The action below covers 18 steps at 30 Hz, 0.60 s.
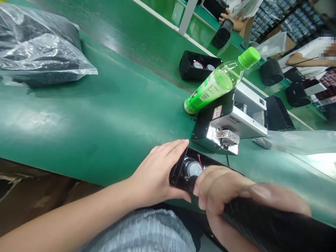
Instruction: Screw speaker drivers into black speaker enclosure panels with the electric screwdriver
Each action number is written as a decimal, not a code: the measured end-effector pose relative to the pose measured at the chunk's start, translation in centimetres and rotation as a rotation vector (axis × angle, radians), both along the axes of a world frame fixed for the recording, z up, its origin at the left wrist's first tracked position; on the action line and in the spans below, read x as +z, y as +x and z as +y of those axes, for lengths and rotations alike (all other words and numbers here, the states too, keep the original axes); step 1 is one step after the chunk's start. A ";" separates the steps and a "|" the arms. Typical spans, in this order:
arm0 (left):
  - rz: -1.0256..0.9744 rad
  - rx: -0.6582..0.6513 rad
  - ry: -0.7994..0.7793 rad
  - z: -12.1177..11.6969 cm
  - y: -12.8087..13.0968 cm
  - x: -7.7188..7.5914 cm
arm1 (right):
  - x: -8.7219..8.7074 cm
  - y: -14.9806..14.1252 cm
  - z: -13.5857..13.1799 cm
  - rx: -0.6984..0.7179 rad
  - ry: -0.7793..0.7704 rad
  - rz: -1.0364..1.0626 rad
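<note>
- The left hand point(160, 168) clasps the left end of an open black box point(177, 171), fingers along the far side and thumb on the near side.
- The right hand point(231, 192) is closed around a thick black tool point(278, 224) above the box; its tip is hidden.
- The box is at the near edge of the green table point(105, 122), with a round speaker point(194, 168) and a red wire point(201, 161) inside.
- Just beyond it stands a machine point(228, 122), with a green-capped bottle point(210, 89) behind.
- A second box point(194, 74) lies farther off.
- Far left is a filled plastic bag point(44, 49).
</note>
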<state>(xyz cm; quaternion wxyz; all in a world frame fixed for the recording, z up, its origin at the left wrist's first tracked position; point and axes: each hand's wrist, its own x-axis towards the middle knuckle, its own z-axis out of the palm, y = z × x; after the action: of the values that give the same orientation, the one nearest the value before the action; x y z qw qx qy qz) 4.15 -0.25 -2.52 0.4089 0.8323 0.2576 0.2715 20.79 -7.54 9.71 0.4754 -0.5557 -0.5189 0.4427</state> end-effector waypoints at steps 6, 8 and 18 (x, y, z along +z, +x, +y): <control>0.007 -0.004 -0.041 0.0 0.1 0.2 | -1.1 0.1 -1.2 0.012 0.289 -0.057; 0.008 -0.002 -0.054 0.0 0.1 0.3 | -2.2 -0.2 -1.3 0.050 0.334 -0.029; 0.041 0.037 -0.001 0.1 0.0 -0.2 | -2.8 -1.1 0.8 -0.212 0.561 0.267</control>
<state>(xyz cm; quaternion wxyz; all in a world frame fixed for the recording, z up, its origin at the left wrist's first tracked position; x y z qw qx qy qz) 4.14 -0.20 -2.70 0.3988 0.8326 0.2814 0.2619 19.67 -6.76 6.88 0.7172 -0.3911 -0.4928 0.2996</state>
